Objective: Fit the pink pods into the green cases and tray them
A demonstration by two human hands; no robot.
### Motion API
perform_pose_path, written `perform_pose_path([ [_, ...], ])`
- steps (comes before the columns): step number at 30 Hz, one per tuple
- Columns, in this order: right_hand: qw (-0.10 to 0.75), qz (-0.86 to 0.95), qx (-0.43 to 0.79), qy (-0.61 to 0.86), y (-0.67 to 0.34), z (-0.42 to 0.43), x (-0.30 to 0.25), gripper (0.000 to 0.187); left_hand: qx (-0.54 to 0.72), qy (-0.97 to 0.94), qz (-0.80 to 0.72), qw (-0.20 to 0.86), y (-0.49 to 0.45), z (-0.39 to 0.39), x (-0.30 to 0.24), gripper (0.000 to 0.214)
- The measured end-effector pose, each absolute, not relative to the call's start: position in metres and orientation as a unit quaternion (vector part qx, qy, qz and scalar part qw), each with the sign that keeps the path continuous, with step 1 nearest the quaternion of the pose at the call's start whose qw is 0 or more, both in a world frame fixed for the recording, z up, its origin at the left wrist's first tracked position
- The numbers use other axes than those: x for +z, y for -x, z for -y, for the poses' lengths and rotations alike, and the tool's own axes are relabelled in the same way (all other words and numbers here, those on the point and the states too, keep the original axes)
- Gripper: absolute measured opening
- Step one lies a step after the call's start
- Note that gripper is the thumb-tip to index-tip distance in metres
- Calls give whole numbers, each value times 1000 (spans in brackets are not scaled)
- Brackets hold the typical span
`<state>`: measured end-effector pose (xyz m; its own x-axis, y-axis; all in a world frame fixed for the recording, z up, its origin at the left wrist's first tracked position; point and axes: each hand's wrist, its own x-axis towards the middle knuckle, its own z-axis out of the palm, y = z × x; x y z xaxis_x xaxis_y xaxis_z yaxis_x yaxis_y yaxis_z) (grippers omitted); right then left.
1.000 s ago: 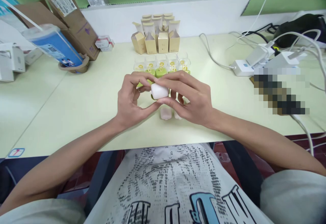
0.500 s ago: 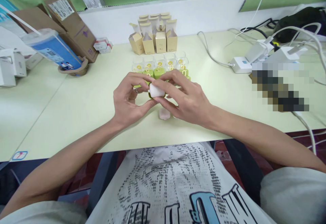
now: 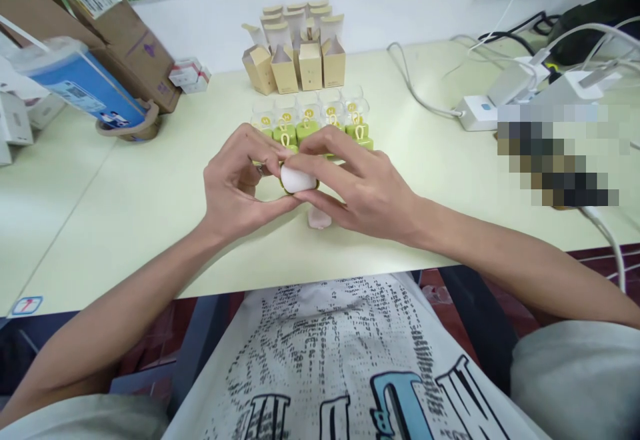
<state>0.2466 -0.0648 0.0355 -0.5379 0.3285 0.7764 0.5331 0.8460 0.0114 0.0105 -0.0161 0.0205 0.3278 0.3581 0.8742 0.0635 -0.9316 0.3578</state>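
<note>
A small white rounded case (image 3: 296, 179) with a green piece under it is held between both hands above the pale table (image 3: 150, 187). My left hand (image 3: 235, 187) pinches its left side with thumb and fingers. Fingers of my right hand (image 3: 360, 190) wrap over its top and right side. A pinkish-white small case (image 3: 319, 219) lies on the table just below my right fingers. Right behind the hands stands a row of clear-topped green boxes (image 3: 320, 120).
Several open tan cartons (image 3: 295, 60) stand at the back centre. A blue-labelled container (image 3: 80, 83) and brown cardboard boxes (image 3: 115, 27) sit at the back left. A white power strip (image 3: 480, 112), chargers and cables lie at the right.
Both hands have kept their grip on the white case. They sit slightly lower and to the left in the picture, mostly because the head camera shifted.
</note>
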Motion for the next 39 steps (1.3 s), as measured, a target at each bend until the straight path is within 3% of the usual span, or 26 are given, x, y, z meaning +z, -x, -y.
perform_pose_path([
  [3,443,864,-97,221,-247,61,34,31,574,-792,-145,147,-11,18,21,53],
  [7,469,853,-16,229,-249,56,31,30,579,-792,-132,140,-8,15,14,73],
  [14,492,813,182,252,-254,47,30,52,580,-786,-167,133,-8,20,12,52],
  [18,493,793,252,255,-255,47,30,48,568,-781,-192,175,-9,21,12,55],
  [23,513,782,245,256,-254,54,30,37,566,-795,-151,157,-9,14,8,61],
  [31,523,807,149,230,-254,54,31,17,567,-790,-182,147,-13,29,18,41],
  [39,495,831,8,253,-250,55,29,17,575,-777,-209,150,-23,37,18,35],
])
